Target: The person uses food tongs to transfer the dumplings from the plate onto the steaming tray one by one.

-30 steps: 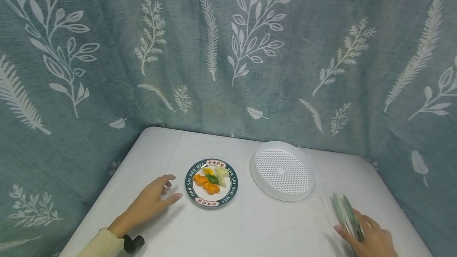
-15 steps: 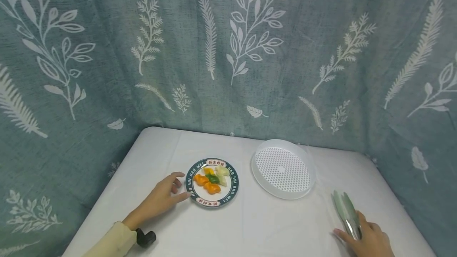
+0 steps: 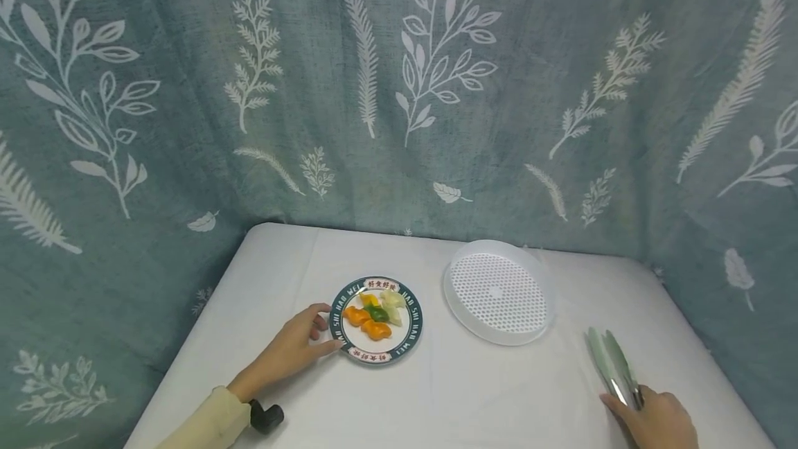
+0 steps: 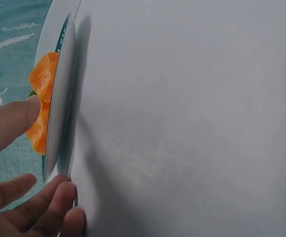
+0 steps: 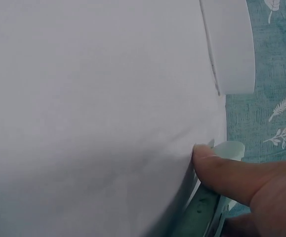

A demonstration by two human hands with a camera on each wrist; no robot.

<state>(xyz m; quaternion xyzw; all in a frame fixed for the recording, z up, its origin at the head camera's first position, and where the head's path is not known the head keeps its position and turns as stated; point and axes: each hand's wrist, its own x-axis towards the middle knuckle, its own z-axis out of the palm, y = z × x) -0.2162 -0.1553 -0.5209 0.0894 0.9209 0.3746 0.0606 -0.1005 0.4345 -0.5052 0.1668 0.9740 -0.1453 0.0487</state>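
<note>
In the head view my left hand [image 3: 293, 345] is at the left rim of a round plate [image 3: 408, 341] with a dark green lettered border. Thumb and forefinger touch the rim, spread apart along it; in the left wrist view the other fingers [image 4: 63, 197] are loosely bent by its edge. Several dumplings lie on the plate: orange [image 3: 377, 329], green [image 3: 377, 312], yellow and pale [image 3: 391, 298]. At the lower right, my right hand [image 3: 661, 418] holds tongs [image 3: 605, 359] with pale green tips and metal arms, thumb on one side. Its other fingers are mostly hidden.
A round white perforated tray [image 3: 495, 293] with a raised rim sits right of the plate, near the back edge. A white cloth covers the table [image 3: 486, 393]. Green curtains [image 3: 374, 89] with white leaf prints hang behind and at both sides.
My left hand has moved right and slightly forward, from beside the plate to its rim. The right hand keeps holding the tongs, with little movement. The head view has shifted slightly.
</note>
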